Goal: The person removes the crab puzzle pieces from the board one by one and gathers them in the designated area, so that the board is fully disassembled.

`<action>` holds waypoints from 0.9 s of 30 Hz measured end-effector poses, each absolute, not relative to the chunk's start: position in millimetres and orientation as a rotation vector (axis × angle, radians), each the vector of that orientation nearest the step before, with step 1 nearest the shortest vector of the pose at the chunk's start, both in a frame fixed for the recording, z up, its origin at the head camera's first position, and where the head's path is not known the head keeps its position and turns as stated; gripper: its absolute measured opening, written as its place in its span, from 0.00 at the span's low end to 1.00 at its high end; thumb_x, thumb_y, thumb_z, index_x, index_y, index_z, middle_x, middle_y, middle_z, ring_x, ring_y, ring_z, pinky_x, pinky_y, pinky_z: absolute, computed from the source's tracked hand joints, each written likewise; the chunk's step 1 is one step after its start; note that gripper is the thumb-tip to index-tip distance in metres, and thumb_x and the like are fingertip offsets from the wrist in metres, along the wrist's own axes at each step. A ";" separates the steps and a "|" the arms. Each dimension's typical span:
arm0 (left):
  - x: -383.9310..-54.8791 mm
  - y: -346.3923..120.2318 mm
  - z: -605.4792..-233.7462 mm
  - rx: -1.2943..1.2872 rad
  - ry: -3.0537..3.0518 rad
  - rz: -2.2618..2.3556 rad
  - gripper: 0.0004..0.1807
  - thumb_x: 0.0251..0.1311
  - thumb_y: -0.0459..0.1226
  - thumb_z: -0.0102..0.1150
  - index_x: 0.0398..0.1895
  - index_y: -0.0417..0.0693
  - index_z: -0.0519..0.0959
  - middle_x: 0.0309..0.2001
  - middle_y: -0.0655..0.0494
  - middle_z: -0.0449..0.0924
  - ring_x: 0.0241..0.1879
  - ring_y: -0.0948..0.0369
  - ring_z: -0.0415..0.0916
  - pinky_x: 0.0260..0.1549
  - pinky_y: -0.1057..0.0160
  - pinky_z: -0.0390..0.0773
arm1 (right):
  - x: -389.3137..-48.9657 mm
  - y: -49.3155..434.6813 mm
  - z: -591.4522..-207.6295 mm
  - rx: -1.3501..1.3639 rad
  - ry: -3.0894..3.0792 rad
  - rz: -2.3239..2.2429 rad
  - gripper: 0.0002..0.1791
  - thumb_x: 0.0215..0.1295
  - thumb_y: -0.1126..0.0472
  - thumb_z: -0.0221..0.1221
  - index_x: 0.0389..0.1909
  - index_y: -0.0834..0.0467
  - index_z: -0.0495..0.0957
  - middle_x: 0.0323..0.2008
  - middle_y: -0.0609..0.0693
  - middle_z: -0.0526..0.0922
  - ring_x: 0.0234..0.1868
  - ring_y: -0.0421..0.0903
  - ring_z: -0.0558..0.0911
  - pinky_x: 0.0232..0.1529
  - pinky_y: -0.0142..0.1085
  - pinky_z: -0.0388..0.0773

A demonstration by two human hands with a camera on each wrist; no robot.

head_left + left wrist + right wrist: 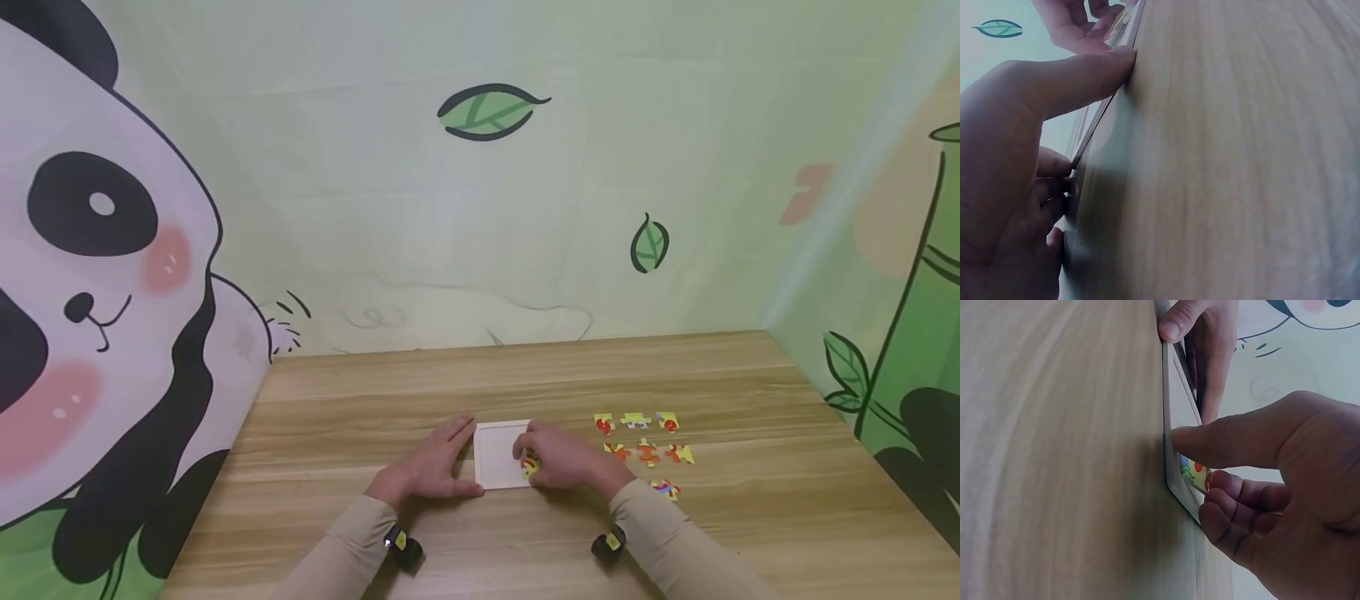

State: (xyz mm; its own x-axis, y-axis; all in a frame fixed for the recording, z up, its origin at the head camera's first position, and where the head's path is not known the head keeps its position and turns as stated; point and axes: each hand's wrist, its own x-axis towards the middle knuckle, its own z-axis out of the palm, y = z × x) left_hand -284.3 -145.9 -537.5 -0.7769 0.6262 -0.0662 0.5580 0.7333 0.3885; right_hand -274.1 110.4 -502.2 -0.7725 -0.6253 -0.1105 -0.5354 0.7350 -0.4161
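Note:
A shallow white puzzle frame (497, 454) lies flat on the wooden table between both hands. My left hand (433, 465) spans its left side, fingers straight near the far corner and the thumb on the near corner. With thumb and curled fingers, my right hand (564, 457) pinches a colourful jigsaw piece (1193, 474) over the frame's right part. Yellow, red and green show on the piece; the fingers hide some of it. In the left wrist view, the left thumb (1085, 78) lies along the frame's edge.
Several loose jigsaw pieces lie in rows right of the frame, among them a yellow-and-blue piece (636, 421), an orange piece (647, 452) and a striped piece (665, 489) beside the right sleeve. Behind the table (375, 383) hangs a backdrop with a panda (112, 275).

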 end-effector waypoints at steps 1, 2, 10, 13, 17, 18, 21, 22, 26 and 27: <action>-284.2 -146.0 -537.6 0.946 2.742 0.523 0.58 0.52 0.62 0.64 0.75 0.37 0.51 0.76 0.42 0.49 0.75 0.47 0.48 0.73 0.48 0.56 | -274.1 110.3 -502.6 -0.922 2.697 -0.537 0.17 0.51 0.64 0.69 0.44 0.55 0.82 0.40 0.48 0.73 0.37 0.42 0.72 0.38 0.33 0.74; -284.2 -146.0 -537.6 0.945 2.742 0.527 0.58 0.52 0.62 0.64 0.75 0.37 0.51 0.76 0.42 0.49 0.75 0.47 0.48 0.73 0.48 0.56 | -274.1 110.4 -503.3 -0.927 2.702 -0.533 0.17 0.50 0.64 0.69 0.43 0.55 0.82 0.39 0.47 0.73 0.37 0.42 0.72 0.38 0.33 0.74; -283.5 -146.6 -538.9 0.937 2.741 0.528 0.57 0.52 0.61 0.64 0.75 0.37 0.51 0.76 0.43 0.49 0.75 0.47 0.48 0.73 0.49 0.56 | -272.0 112.0 -508.0 -0.937 2.740 -0.545 0.15 0.51 0.62 0.70 0.42 0.52 0.82 0.39 0.46 0.72 0.37 0.42 0.72 0.38 0.33 0.74; -283.3 -146.7 -539.2 0.939 2.742 0.526 0.57 0.52 0.61 0.64 0.75 0.37 0.51 0.76 0.42 0.49 0.75 0.47 0.48 0.73 0.49 0.55 | -270.9 112.8 -510.0 -0.934 2.746 -0.555 0.16 0.51 0.61 0.70 0.42 0.51 0.82 0.39 0.45 0.72 0.37 0.41 0.72 0.39 0.33 0.74; -282.7 -146.5 -539.2 0.941 2.741 0.527 0.57 0.52 0.61 0.64 0.75 0.37 0.51 0.76 0.42 0.49 0.75 0.47 0.47 0.73 0.49 0.55 | -269.4 114.0 -511.1 -0.937 2.749 -0.574 0.16 0.51 0.61 0.70 0.43 0.52 0.82 0.40 0.45 0.73 0.38 0.41 0.72 0.41 0.34 0.75; -282.8 -146.4 -539.3 0.941 2.739 0.528 0.58 0.52 0.61 0.64 0.75 0.37 0.51 0.76 0.42 0.49 0.75 0.47 0.47 0.73 0.48 0.55 | -268.9 114.3 -511.0 -0.934 2.750 -0.576 0.17 0.51 0.61 0.70 0.43 0.51 0.82 0.40 0.45 0.73 0.39 0.41 0.72 0.41 0.34 0.75; -282.7 -146.1 -538.7 0.943 2.738 0.528 0.58 0.52 0.61 0.64 0.76 0.37 0.50 0.76 0.42 0.49 0.75 0.47 0.47 0.73 0.48 0.55 | -268.2 115.0 -511.1 -0.931 2.755 -0.590 0.17 0.51 0.62 0.70 0.44 0.52 0.82 0.41 0.45 0.74 0.39 0.41 0.72 0.42 0.35 0.75; -282.7 -145.9 -538.4 0.943 2.737 0.528 0.58 0.52 0.61 0.64 0.76 0.37 0.50 0.76 0.42 0.49 0.75 0.47 0.47 0.73 0.48 0.55 | -268.1 115.2 -511.0 -0.931 2.757 -0.594 0.17 0.50 0.62 0.70 0.44 0.52 0.82 0.41 0.45 0.74 0.39 0.41 0.73 0.42 0.35 0.76; -283.5 -145.7 -537.8 0.953 2.742 0.527 0.57 0.52 0.61 0.64 0.75 0.36 0.51 0.76 0.41 0.49 0.75 0.47 0.48 0.73 0.48 0.55 | -267.4 115.8 -510.0 -0.920 2.763 -0.611 0.18 0.50 0.62 0.69 0.45 0.53 0.82 0.41 0.45 0.74 0.39 0.42 0.72 0.41 0.35 0.76; -283.6 -145.7 -537.6 0.955 2.743 0.528 0.57 0.52 0.61 0.64 0.75 0.36 0.51 0.76 0.41 0.49 0.75 0.46 0.48 0.73 0.48 0.55 | -267.0 115.9 -509.5 -0.916 2.763 -0.618 0.18 0.50 0.62 0.69 0.45 0.53 0.82 0.41 0.45 0.74 0.39 0.42 0.72 0.41 0.35 0.76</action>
State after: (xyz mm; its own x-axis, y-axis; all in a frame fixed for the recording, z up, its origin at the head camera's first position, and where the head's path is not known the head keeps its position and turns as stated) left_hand -283.6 -145.7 -537.6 -0.7746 0.6296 -0.0600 0.5623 0.7290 0.3903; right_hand -267.0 115.9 -509.5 -0.7981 -0.6020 -0.0261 -0.5335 0.7260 -0.4340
